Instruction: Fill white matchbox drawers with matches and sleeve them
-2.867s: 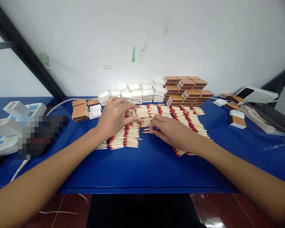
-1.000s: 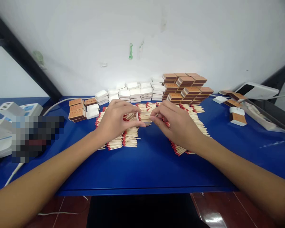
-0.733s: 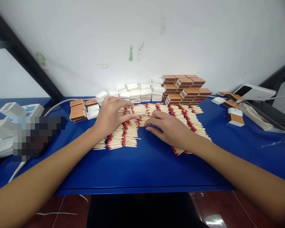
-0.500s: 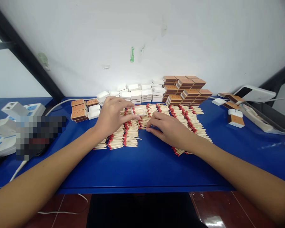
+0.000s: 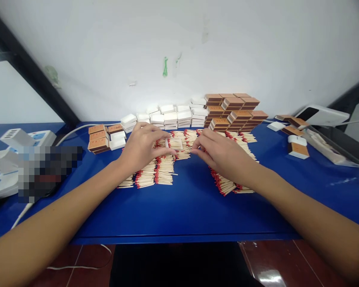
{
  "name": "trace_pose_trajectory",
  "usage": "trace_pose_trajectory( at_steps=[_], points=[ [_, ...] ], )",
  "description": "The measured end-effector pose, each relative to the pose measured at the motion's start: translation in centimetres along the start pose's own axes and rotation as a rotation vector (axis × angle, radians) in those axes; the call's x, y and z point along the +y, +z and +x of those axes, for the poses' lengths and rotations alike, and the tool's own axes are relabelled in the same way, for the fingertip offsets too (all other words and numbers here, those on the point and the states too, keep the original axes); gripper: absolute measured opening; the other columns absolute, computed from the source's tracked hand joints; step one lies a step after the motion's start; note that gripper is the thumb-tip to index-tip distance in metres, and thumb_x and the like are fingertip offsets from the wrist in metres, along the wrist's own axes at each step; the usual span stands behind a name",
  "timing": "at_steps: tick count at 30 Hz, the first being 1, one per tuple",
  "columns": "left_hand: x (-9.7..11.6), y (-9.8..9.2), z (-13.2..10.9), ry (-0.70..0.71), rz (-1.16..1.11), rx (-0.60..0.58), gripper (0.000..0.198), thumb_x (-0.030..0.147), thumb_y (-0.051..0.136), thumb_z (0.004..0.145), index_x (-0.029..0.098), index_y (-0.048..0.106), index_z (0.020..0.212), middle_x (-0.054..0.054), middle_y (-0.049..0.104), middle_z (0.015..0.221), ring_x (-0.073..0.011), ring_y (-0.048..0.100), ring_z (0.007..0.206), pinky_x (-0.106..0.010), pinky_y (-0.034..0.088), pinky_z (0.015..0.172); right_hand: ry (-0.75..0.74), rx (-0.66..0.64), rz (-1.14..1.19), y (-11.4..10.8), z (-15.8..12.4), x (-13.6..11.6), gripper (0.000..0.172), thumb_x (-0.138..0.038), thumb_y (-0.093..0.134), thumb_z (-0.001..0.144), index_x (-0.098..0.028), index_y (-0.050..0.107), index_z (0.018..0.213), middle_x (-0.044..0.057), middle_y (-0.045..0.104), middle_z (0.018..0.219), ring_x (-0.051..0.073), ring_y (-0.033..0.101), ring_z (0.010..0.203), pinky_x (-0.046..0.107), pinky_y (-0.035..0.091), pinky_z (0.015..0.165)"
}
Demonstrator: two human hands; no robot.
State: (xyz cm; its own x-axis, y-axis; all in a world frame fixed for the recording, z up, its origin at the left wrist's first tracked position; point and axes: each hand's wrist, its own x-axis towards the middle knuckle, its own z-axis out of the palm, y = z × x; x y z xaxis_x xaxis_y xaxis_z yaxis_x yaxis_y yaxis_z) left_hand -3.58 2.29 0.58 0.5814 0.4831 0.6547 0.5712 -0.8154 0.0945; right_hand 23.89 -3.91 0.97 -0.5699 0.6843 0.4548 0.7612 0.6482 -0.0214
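Note:
My left hand is closed on a small white matchbox tray, thumb at its near edge and fingers at its far left side. The tray is above rows of red-tipped matches; whether the sticks seen in it lie inside or beneath is hard to tell. Just right of it, my right hand has thumb and fingers pinched together by the right-hand matches. Anything between those fingertips is too small to make out. Behind my hands stand stacked white trays and brown matchboxes.
At the left are several more matchboxes, a white power strip and a blurred dark object. On the right stand a white device, a loose matchbox and a grey container. The blue table meets a wall.
My right hand has moved a little to the right and away from me, still pinched. The tray in my left hand has shifted and tilted slightly, while that hand stays nearly in place.

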Motion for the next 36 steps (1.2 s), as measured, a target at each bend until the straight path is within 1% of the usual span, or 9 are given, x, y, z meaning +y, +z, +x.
trace_pose_trajectory(
  at_steps=[2,6,9,13,17,19,21,26,36],
  points=[
    [0.5,0.1,-0.1,0.028,-0.016,-0.005,0.047,0.058,0.089,0.078,0.023,0.078,0.108,-0.004,0.081,0.102,-0.0237,0.073,0.099,-0.041,0.045,0.098,0.010,0.049,-0.036,-0.2,0.1,-0.1,0.016,-0.025,0.050,0.110,-0.019,0.062,0.102,0.011,0.064,0.101,0.024,0.061,0.087,0.035,0.044,0.071],
    [1.9,0.3,-0.3,0.094,-0.076,0.042,0.046,0.056,0.089,0.078,0.022,0.079,0.108,-0.005,0.082,0.102,-0.0241,0.073,0.101,-0.040,0.047,0.098,-0.011,0.075,-0.039,0.1,0.3,-0.9,0.014,-0.024,0.051,0.110,-0.020,0.061,0.100,0.010,0.064,0.099,0.024,0.060,0.087,0.035,0.045,0.073],
    [2.8,0.4,-0.3,0.109,-0.116,0.062,0.045,0.055,0.089,0.078,0.023,0.078,0.108,-0.003,0.082,0.099,-0.0235,0.074,0.102,-0.040,0.048,0.098,-0.029,0.113,-0.013,0.4,0.3,-1.5,0.012,-0.023,0.052,0.110,-0.020,0.061,0.101,0.010,0.065,0.099,0.024,0.061,0.088,0.035,0.046,0.075],
    [3.0,0.1,-0.2,0.058,-0.152,0.059,0.046,0.056,0.090,0.077,0.025,0.079,0.109,-0.001,0.082,0.099,-0.0224,0.075,0.101,-0.039,0.048,0.098,-0.033,0.146,0.060,0.2,0.3,-1.8,0.013,-0.023,0.050,0.110,-0.020,0.061,0.104,0.010,0.066,0.100,0.024,0.061,0.090,0.036,0.047,0.077],
    [2.5,-0.4,0.1,-0.067,-0.169,0.054,0.042,0.059,0.088,0.080,0.026,0.079,0.105,0.000,0.082,0.098,-0.0217,0.076,0.095,-0.040,0.050,0.097,0.044,0.179,0.121,-0.3,0.4,-1.6,0.016,-0.027,0.048,0.111,-0.020,0.063,0.111,0.010,0.065,0.099,0.024,0.059,0.086,0.036,0.045,0.074],
    [2.1,-0.6,0.2,-0.144,-0.162,0.081,0.040,0.060,0.087,0.083,0.026,0.080,0.103,-0.002,0.083,0.099,-0.0227,0.076,0.095,-0.042,0.052,0.095,0.071,0.159,0.139,-0.2,0.3,-1.4,0.016,-0.027,0.049,0.110,-0.021,0.064,0.108,0.009,0.065,0.097,0.024,0.059,0.084,0.036,0.044,0.073],
    [1.5,-0.6,0.3,-0.190,-0.145,0.111,0.040,0.061,0.085,0.085,0.025,0.080,0.102,-0.004,0.083,0.102,-0.0243,0.077,0.098,-0.043,0.054,0.094,0.053,0.101,0.152,0.1,0.2,-1.1,0.016,-0.026,0.050,0.109,-0.021,0.065,0.104,0.009,0.064,0.096,0.024,0.059,0.086,0.037,0.045,0.075],
    [0.7,-0.5,0.3,-0.192,-0.089,0.123,0.040,0.061,0.084,0.086,0.025,0.080,0.102,-0.005,0.083,0.105,-0.0251,0.077,0.097,-0.045,0.054,0.094,-0.016,-0.095,0.189,1.7,-0.1,-0.5,0.016,-0.023,0.053,0.107,-0.020,0.069,0.105,0.010,0.063,0.101,0.024,0.060,0.092,0.036,0.047,0.079],
    [0.7,-0.4,0.3,-0.145,-0.058,0.099,0.041,0.060,0.085,0.085,0.025,0.078,0.104,-0.003,0.083,0.105,-0.0236,0.076,0.098,-0.042,0.049,0.097,-0.007,-0.130,0.145,2.1,-0.2,-0.1,0.014,-0.021,0.055,0.105,-0.019,0.065,0.095,0.009,0.063,0.099,0.024,0.059,0.091,0.036,0.047,0.079]
  ],
)
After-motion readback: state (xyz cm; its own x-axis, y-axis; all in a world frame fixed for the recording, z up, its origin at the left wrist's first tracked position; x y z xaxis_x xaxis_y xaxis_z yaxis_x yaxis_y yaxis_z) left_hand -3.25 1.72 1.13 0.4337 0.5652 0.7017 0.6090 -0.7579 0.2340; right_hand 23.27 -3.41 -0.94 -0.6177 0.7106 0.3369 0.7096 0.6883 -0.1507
